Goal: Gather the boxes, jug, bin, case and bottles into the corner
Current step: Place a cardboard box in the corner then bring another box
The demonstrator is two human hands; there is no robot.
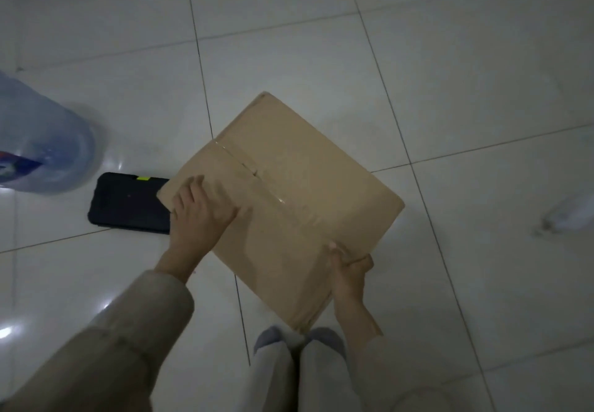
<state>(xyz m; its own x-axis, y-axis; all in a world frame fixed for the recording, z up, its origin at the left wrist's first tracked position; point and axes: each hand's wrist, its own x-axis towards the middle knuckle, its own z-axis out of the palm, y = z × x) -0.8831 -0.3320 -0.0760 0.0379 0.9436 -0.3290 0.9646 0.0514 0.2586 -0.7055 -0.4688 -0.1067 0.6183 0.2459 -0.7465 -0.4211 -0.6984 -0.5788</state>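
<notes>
We hold taped brown cardboard box (289, 199): L hand (201, 215) flat on top, R hand (350, 270) gripping corner; black plastic case (128, 202) just beside.

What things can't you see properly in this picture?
- Water jug, head view: the left edge cuts off its top.
- Black case, head view: the cardboard box and the left hand cover its right end.
- Box contents: hidden, the flaps are taped shut.
- Right hand: its fingers curl under the box edge, out of sight.
- Pale thing on the floor: too blurred to name.
- The corner: not in view.
</notes>
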